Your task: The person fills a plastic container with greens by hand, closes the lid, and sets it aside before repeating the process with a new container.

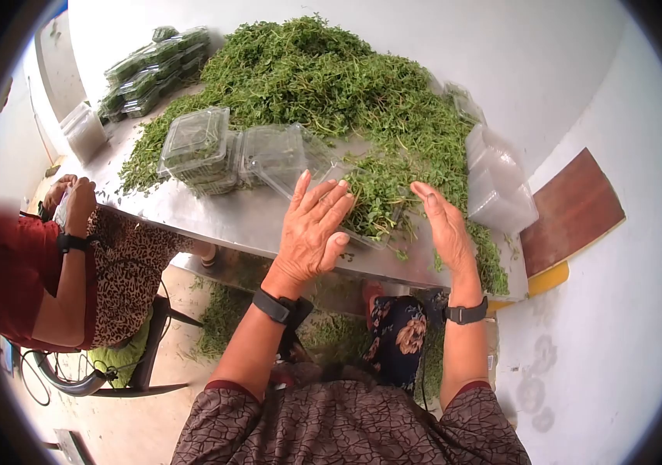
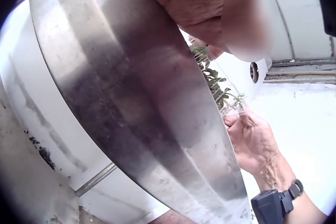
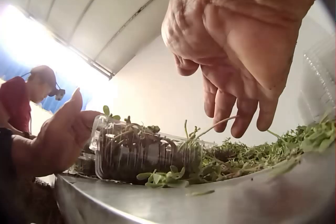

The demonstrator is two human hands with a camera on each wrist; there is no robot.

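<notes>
The left hand (image 1: 312, 225) is spread wide, fingers straight and fanned, its palm side against the left end of a clear plastic clamshell box (image 3: 144, 153) that lies at the near edge of the steel worktop (image 1: 230, 217). In the right wrist view that hand's thumb and fingers rest against the box's end wall, and the box is packed with green herb sprigs, some poking out of its top. The right hand (image 1: 443, 225) hangs open just right of the box, fingers relaxed and pointing down toward the loose greens, holding nothing; whether its fingertips touch the sprigs cannot be told.

Behind both hands a big heap of cut green herbs (image 1: 331, 77) covers the far middle of the worktop and trails toward the right near corner. Left of the hands lie several filled clamshell boxes (image 1: 199, 151) side by side, and a stack of more filled ones (image 1: 153, 70) stands at the far left. A pile of empty clear containers (image 1: 498, 182) sits at the right edge. At the left, a second person (image 1: 67, 271) in a red top sits by the worktop, hands raised together.
</notes>
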